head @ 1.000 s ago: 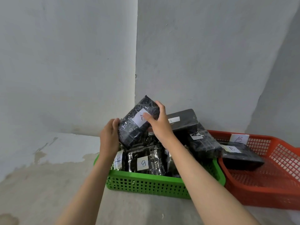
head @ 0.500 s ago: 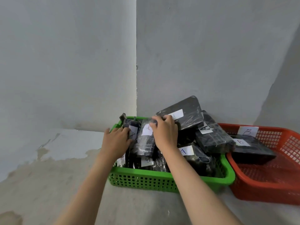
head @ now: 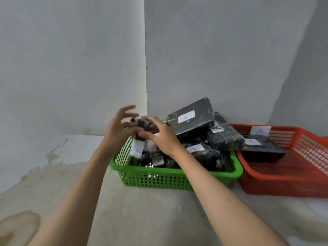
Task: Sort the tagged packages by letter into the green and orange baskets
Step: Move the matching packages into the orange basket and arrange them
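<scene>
Sitting in the lower middle of the frame, the green perforated plastic basket (head: 159,178) is holding a crowded heap of black film-wrapped packages, each bearing a white paper tag. To its right, the orange perforated plastic basket (head: 292,181) is touching it side to side and holding one flat black package tagged B (head: 262,148), with a loose white B card (head: 260,130) leaning on its far wall. Both baskets are resting on a stained, rough concrete floor (head: 142,219) in a wall corner.

Lying topmost at the centre right, a large flat black package tagged A (head: 191,118) is tilting against the wall. Nearer the front rim, a small package whose tag reads B (head: 158,159) is standing among the others; by its letter it probably belongs in the orange basket.

At the basket's far left corner, the left hand (head: 119,128) and right hand (head: 159,137) are meeting over a small crinkled black packet (head: 143,124). The right grip seems to be pinching it; the left grip is loose, fingers spread, only touching. Blur is hiding the exact contact.

The glossy film is looking slippery, so gripping each packet across its edges is safer. Turning the tag upward and reading it before choosing a basket is the sound way.
</scene>
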